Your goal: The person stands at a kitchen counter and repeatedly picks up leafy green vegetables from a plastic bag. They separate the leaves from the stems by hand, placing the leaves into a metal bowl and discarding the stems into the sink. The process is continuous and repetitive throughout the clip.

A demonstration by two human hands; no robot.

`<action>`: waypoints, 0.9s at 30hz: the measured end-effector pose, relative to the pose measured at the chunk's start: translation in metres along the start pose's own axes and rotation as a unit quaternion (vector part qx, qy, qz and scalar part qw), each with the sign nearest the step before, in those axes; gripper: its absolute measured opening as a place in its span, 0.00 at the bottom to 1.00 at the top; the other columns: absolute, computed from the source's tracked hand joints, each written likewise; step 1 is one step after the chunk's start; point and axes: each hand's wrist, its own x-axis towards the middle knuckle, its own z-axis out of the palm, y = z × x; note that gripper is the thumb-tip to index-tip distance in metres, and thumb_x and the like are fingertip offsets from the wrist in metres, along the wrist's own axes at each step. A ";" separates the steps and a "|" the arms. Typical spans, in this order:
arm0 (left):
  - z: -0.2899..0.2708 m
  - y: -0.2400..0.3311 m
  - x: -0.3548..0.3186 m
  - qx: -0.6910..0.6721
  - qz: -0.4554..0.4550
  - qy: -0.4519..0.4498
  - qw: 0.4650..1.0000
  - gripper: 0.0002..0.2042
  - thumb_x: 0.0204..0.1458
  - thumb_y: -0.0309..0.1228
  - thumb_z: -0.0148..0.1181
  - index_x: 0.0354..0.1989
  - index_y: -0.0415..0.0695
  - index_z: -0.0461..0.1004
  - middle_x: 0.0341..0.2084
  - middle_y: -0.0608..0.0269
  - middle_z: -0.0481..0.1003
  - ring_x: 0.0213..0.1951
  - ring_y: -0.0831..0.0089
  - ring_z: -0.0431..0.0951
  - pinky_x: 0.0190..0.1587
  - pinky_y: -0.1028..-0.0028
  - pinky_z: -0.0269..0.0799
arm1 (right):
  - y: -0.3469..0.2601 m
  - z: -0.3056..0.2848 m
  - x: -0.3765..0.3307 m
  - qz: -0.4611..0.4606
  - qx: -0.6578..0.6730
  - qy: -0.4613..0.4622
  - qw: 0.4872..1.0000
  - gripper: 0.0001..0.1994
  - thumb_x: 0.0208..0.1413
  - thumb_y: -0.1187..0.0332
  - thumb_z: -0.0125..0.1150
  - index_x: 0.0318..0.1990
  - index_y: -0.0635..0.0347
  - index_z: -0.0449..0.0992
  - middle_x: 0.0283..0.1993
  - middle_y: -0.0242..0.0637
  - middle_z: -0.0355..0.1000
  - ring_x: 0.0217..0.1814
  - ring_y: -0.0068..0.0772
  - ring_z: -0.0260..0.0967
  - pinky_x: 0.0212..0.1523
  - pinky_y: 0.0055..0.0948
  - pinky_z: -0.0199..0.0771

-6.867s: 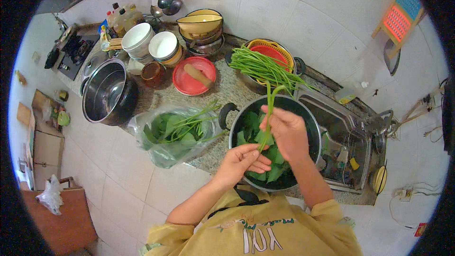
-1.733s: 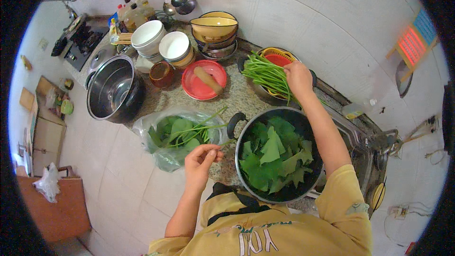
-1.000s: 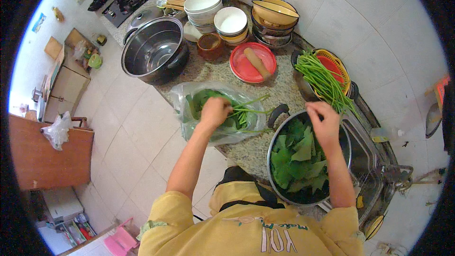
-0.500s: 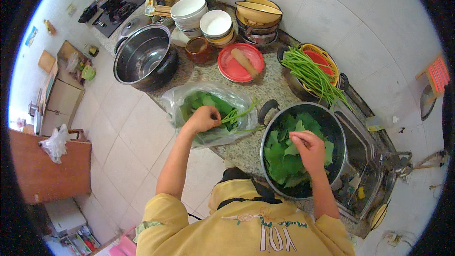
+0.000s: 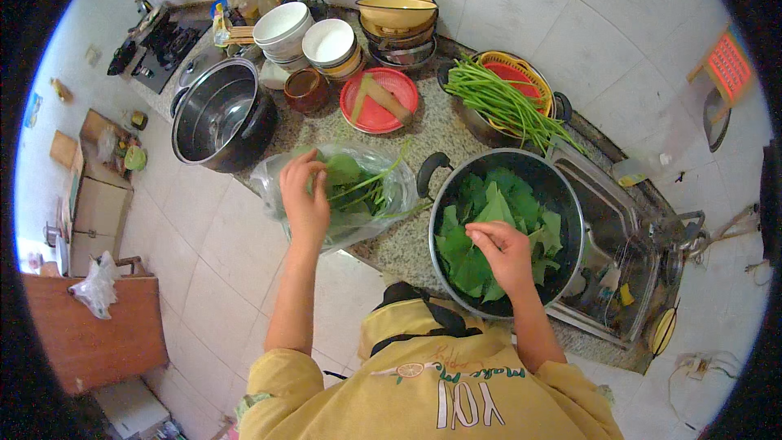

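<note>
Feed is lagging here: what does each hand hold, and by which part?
Left hand pinches a leaf in the bag, at its edge. Right hand: cannot tell.

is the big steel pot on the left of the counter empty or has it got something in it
Empty, as far as the view shows: the steel pot has no lid, and only its bare shiny inner wall and bottom are visible, with no leaves or other food inside.

A home kitchen: granite counter (image 5: 407,244), sink (image 5: 619,253), stacked bowls (image 5: 305,33).
</note>
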 end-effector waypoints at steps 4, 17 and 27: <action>-0.004 0.055 -0.003 0.025 0.150 -0.019 0.988 0.07 0.37 0.22 0.57 0.27 0.45 0.69 0.36 0.65 0.72 0.51 0.60 0.64 0.54 0.58 0.53 | -0.026 0.002 -0.003 0.085 0.154 -0.054 0.983 0.13 0.50 0.75 0.53 0.44 0.65 0.70 0.34 0.36 0.70 0.34 0.24 0.69 0.33 0.20 0.69; -0.003 0.150 -0.036 -0.158 0.093 -0.110 0.977 0.12 0.43 0.28 0.53 0.39 0.43 0.71 0.34 0.59 0.72 0.41 0.60 0.68 0.46 0.69 0.61 | -0.041 -0.009 -0.023 0.026 0.260 0.091 0.961 0.07 0.52 0.75 0.49 0.33 0.70 0.73 0.29 0.41 0.70 0.27 0.27 0.69 0.29 0.22 0.70; -0.005 0.182 -0.045 -0.230 0.219 -0.229 0.920 0.17 0.37 0.36 0.60 0.39 0.47 0.73 0.39 0.60 0.67 0.39 0.61 0.65 0.42 0.65 0.60 | -0.031 -0.026 -0.042 0.096 0.468 0.154 0.865 0.06 0.52 0.70 0.51 0.34 0.65 0.68 0.28 0.40 0.69 0.25 0.28 0.65 0.26 0.22 0.66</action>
